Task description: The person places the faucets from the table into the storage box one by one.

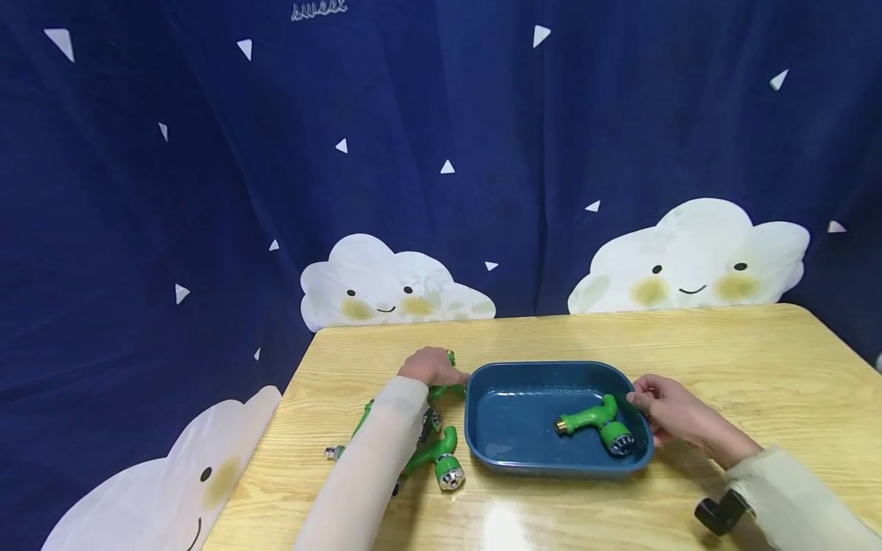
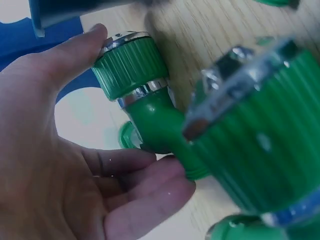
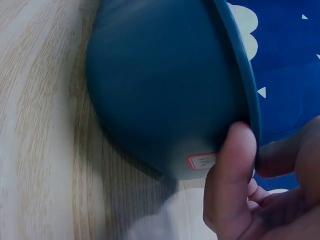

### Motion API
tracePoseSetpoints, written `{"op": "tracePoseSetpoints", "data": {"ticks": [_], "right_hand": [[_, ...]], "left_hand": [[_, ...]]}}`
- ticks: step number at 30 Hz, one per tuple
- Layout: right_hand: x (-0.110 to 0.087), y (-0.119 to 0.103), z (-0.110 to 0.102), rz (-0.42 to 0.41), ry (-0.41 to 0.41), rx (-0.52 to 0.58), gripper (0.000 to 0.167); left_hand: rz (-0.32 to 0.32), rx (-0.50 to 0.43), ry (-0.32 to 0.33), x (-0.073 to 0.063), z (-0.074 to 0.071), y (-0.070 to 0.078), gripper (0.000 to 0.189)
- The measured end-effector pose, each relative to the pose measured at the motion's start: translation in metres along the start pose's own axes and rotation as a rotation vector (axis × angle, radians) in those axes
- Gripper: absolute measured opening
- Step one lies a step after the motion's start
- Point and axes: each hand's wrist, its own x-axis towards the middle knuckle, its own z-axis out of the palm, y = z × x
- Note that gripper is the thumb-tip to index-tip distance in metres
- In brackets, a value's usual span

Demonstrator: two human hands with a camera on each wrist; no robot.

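My left hand (image 1: 432, 367) is at the left end of a dark blue plastic basin (image 1: 506, 451). In the left wrist view its thumb and fingers hold a green tap (image 2: 155, 117), the thumb at the metal-capped knob and the fingers curled by the body. My right hand (image 1: 675, 409) pinches the basin's right rim; a small red-edged label (image 3: 201, 161) shows on the outer wall. Inside the basin lies another green tap (image 1: 594, 417) with a brass threaded end. More green taps lie beside the left forearm, one with its silver-faced knob (image 1: 448, 471) towards me, others partly hidden by the sleeve.
The wooden table (image 1: 537, 337) has its left edge near the taps. Behind it hangs a dark blue curtain (image 1: 413, 92) with white clouds and triangles. A black device (image 1: 720, 511) is strapped at my right wrist.
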Motion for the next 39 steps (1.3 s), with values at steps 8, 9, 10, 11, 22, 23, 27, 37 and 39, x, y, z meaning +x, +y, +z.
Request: {"op": "tracePoseSetpoints", "data": {"ticks": [8, 9, 10, 11, 22, 23, 27, 37, 39], "right_hand": [[0.001, -0.001, 0.001, -0.011, -0.014, 0.007, 0.015], [0.001, -0.001, 0.001, -0.012, -0.016, 0.006, 0.016], [0.001, -0.001, 0.001, -0.014, -0.017, 0.003, 0.016], [0.001, -0.001, 0.001, -0.014, -0.018, 0.004, 0.016], [0.0, -0.002, 0.001, -0.01, -0.022, 0.005, 0.016], [0.001, -0.002, 0.001, -0.01, -0.022, 0.005, 0.016], [0.001, 0.001, 0.001, -0.024, -0.019, -0.002, 0.017], [-0.001, 0.001, 0.001, -0.012, -0.02, -0.004, 0.016], [-0.002, 0.001, 0.001, -0.014, -0.018, -0.008, 0.016]], "left_hand": [[0.021, -0.04, 0.059, -0.001, 0.0, 0.005, 0.047], [0.024, -0.049, 0.075, 0.0, 0.001, 0.004, 0.047], [0.024, -0.058, 0.093, 0.0, 0.002, 0.004, 0.049], [0.028, -0.057, 0.113, 0.001, 0.002, 0.003, 0.051], [0.478, 0.031, 0.083, 0.002, -0.008, -0.018, 0.038], [0.493, 0.048, 0.062, 0.002, -0.008, -0.019, 0.038], [0.501, 0.127, 0.061, 0.002, -0.006, -0.018, 0.035], [0.448, 0.183, 0.098, -0.005, -0.006, -0.012, 0.029], [0.446, 0.183, 0.112, -0.006, -0.007, -0.012, 0.027]]}}
